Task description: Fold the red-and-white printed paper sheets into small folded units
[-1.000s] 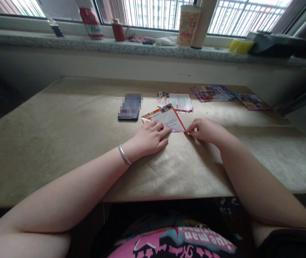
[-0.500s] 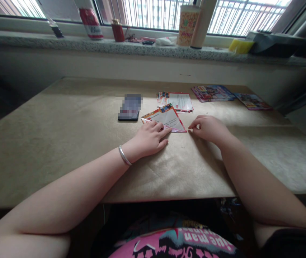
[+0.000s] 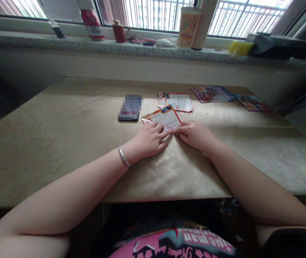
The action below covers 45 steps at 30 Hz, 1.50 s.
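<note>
A printed paper sheet (image 3: pixel 169 118), white with a colourful border, lies at a slant on the table, its near edge folded to a straight crease. My left hand (image 3: pixel 150 138) rests on its lower left part, fingers spread and pressing it down; a silver bangle circles that wrist. At the sheet's near right edge is my right hand (image 3: pixel 194 133), fingers bent and drawn together on the crease, close to the left index fingertip. The right corner of the sheet is hidden under the right hand.
A phone (image 3: pixel 130 107) lies left of the sheet. Behind it are a pile of similar sheets (image 3: pixel 182 102), a stack of colourful sheets (image 3: pixel 214 94) and another colourful sheet (image 3: pixel 252 102). A red can (image 3: pixel 92 25) and a paper cup (image 3: pixel 188 28) stand on the windowsill (image 3: pixel 142 50).
My right hand has moved left from beside the sheet's right corner onto its near edge, meeting the left fingertips. The left hand stays in place on the sheet.
</note>
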Tool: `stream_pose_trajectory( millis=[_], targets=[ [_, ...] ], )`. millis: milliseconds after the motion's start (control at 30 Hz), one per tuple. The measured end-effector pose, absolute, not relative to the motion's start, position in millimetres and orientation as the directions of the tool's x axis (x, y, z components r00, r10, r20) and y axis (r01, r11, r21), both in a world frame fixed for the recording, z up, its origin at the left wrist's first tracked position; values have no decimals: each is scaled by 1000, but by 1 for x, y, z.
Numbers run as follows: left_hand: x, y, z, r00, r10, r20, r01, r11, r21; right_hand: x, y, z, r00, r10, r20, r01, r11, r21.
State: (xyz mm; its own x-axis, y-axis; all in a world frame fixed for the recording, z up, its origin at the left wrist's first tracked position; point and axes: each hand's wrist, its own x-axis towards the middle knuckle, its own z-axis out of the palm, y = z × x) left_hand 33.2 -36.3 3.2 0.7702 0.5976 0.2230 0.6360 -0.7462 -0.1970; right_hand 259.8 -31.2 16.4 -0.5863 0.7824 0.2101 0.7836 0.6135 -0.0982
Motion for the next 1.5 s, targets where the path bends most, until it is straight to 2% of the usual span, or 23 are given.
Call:
stream_pose_trajectory(
  millis=[733,933,1267,1500],
  targets=[
    [27,-34,7,790,566,234,608,-770,-191,256,-28,14,-579,779,240,778,616,-123],
    [22,-33,13,799,557,227,594,-791,-149,255,-30,17,-567,790,235,782,605,-149],
    [16,-40,28,731,667,146,682,-723,-110,256,-30,17,-559,796,232,784,598,-166],
    [10,-43,32,690,713,123,724,-675,-145,255,-31,19,-560,798,223,787,596,-158]
  ],
)
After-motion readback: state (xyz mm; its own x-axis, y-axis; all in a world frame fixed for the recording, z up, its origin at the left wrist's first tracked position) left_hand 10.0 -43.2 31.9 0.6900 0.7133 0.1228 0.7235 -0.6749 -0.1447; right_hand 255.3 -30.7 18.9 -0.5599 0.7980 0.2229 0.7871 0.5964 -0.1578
